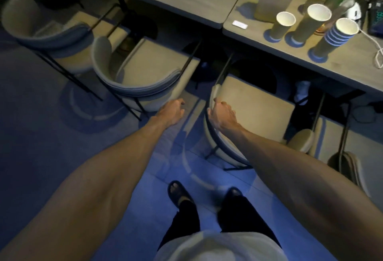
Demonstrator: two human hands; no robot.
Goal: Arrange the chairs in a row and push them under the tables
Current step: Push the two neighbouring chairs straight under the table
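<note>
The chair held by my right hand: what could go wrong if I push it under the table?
1. If the chair knocks the table, the paper cup stacks near its edge may topple.
2. What looks like a white-socked foot lies under the table, in the chair's path.
3. The right hand has its grip on one backrest end only, so the chair may swivel toward the neighbouring chair.
</note>
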